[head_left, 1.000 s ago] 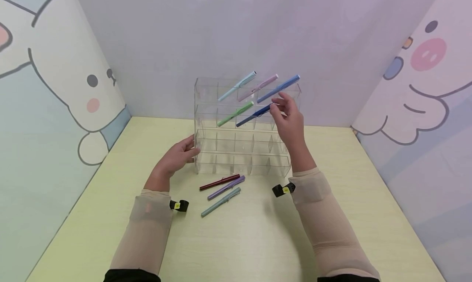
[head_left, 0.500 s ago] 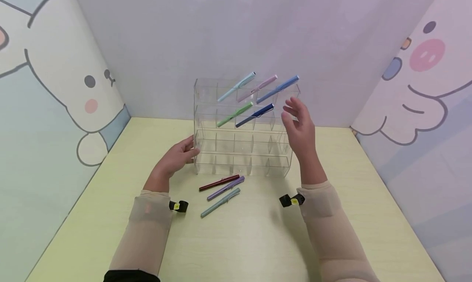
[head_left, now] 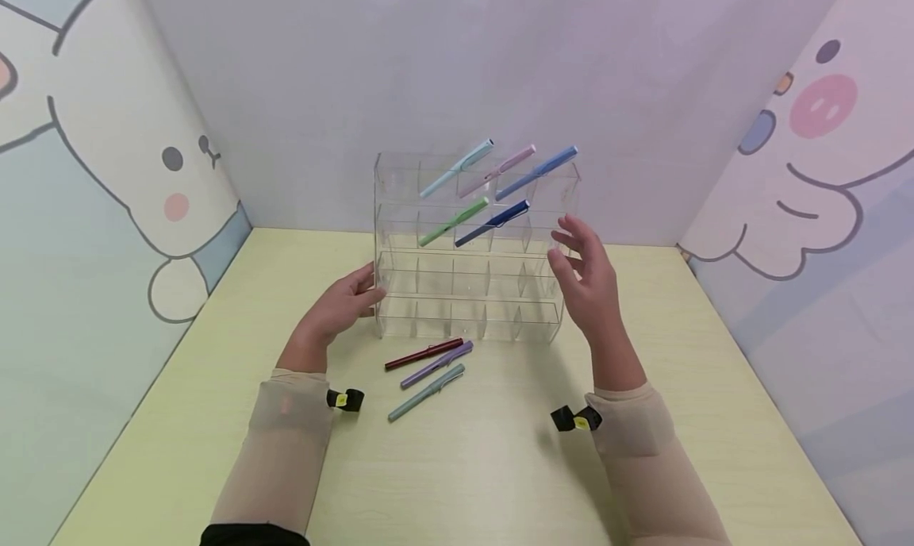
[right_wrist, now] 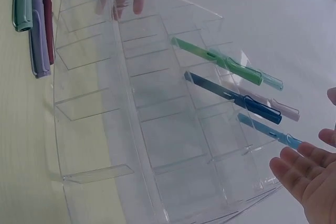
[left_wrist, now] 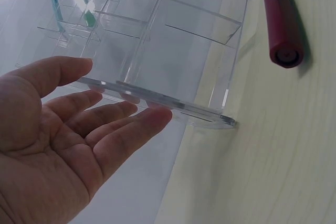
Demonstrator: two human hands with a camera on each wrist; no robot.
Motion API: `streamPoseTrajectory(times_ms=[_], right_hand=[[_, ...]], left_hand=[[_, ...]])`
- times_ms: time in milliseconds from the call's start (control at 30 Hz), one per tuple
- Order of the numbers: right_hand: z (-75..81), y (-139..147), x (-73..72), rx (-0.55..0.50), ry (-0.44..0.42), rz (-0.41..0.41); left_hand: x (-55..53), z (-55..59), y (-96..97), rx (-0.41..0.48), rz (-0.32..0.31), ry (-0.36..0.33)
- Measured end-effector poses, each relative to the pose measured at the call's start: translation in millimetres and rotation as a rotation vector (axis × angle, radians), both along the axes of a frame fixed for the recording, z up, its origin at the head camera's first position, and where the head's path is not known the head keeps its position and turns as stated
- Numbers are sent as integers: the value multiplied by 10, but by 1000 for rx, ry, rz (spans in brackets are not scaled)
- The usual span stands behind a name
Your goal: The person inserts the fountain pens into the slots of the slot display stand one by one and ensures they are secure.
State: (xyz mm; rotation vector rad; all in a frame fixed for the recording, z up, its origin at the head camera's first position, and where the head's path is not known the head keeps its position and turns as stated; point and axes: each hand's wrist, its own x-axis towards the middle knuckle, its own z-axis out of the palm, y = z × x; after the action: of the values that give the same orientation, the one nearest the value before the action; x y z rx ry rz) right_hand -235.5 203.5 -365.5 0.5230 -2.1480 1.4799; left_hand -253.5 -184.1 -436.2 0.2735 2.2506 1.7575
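Note:
A clear acrylic rack (head_left: 467, 286) with tiers of compartments stands on the table. My left hand (head_left: 343, 304) rests its fingertips against the outside of the rack's left wall, thumb by the front edge; its fingers (left_wrist: 126, 142) are fairly straight. My right hand (head_left: 587, 280) is beside the rack's right side, fingers loosely bent and holding nothing. Slanted in the top tier are a light-cyan pen (head_left: 457, 169), a pink pen (head_left: 500, 171) and a light-blue pen (head_left: 535, 173). The tier below holds a green pen (head_left: 454, 222) and a dark-blue pen (head_left: 493, 224).
In front of the rack, a dark-red pen (head_left: 424, 354), a purple pen (head_left: 436, 364) and a grey-green pen (head_left: 426, 393) lie on the pale wooden table (head_left: 457, 482). Cartoon-printed panels (head_left: 171, 157) rise at both sides, and a plain backdrop (head_left: 343, 78) is behind.
My right hand has let go of the dark-blue pen, moving away to the right and then lower beside the rack. The left hand stays at the rack's left wall.

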Motion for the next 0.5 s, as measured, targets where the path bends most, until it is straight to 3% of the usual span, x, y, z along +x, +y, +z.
streamPoseTrajectory(times_ms=[233,500], right_hand=[[-31,-7,126,21,0,6],[145,-94,344,69,-9,12]], left_hand=[[22,12,2,-8,7,-7],[11,10,-2,-8,3,3]])
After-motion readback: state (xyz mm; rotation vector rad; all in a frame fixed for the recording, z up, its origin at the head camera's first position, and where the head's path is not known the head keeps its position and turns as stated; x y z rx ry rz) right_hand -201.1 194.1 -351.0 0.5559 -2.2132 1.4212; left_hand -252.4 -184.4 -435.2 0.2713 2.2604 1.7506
